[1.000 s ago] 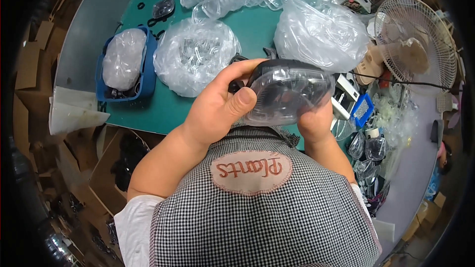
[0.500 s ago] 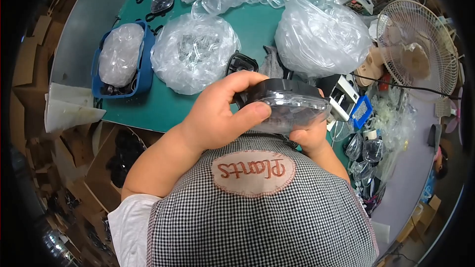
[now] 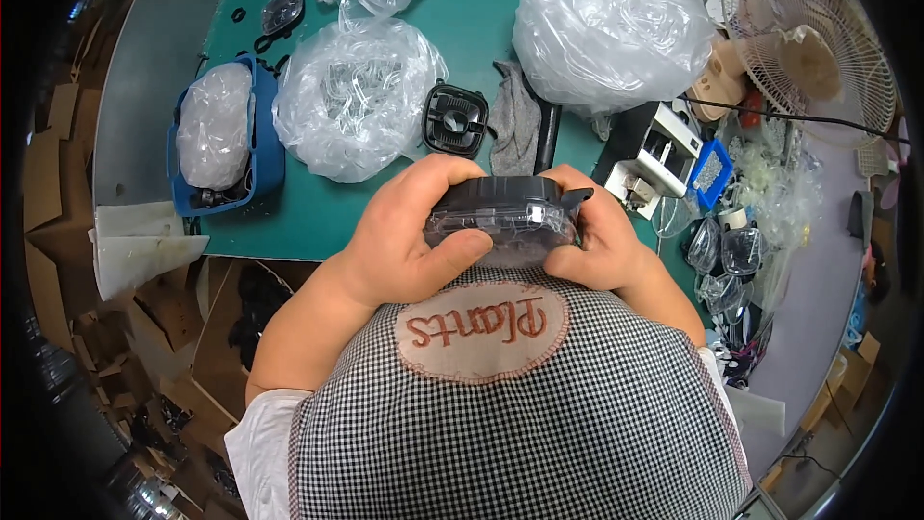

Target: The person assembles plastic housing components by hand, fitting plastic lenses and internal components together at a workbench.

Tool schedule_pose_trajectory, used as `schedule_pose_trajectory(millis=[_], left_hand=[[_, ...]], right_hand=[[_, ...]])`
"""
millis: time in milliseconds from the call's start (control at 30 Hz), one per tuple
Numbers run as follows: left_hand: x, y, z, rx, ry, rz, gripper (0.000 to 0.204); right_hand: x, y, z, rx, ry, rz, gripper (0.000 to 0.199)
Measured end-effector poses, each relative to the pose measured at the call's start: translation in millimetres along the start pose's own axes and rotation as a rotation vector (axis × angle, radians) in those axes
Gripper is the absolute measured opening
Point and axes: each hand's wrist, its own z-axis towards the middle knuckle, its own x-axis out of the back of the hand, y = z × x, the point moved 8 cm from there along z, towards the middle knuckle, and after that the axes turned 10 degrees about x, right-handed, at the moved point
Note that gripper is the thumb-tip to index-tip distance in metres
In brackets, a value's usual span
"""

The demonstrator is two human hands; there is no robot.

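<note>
Black-rimmed clear housing [image 3: 505,217] has been turned dark-side-up and shifted left since a second ago, now clasped by left grip [image 3: 404,236] and right grip [image 3: 606,239], fingers closed around opposite sides, at the tabletop's [image 3: 318,221] near edge, seemingly steadied.

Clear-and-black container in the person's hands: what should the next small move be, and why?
Probably press in the dark tab with the right hand while the left hand steadies the container. The tab sticks out from the container's right end, beside the right hand, and both hands grip the container from opposite sides.
</note>
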Motion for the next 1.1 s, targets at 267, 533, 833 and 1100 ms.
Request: schedule_pose_trajectory(millis=[267,533,833,1100], left_hand=[[-5.0,-16.0,-6.5,0.157,-0.055,0.057,0.063],[-8.5,-16.2,-1.5,0.198,-0.124,0.151,0.078],[-15.1,-40.0,-10.3,0.311,0.050,-0.765,0.083],[-24.4,-59.2,-17.2,0.343,-0.068,-0.575,0.094]], right_hand=[[-1.6,-10.4,3.5,-0.002,0.022,-0.236,0.053],[-0.9,-23.5,21.5,0.062,-0.022,-0.377,0.068],[-12.3,-1.7,7.4,-0.021,0.122,0.431,0.095],[-16.3,6.2,2.5,-0.152,0.155,0.491,0.070]])
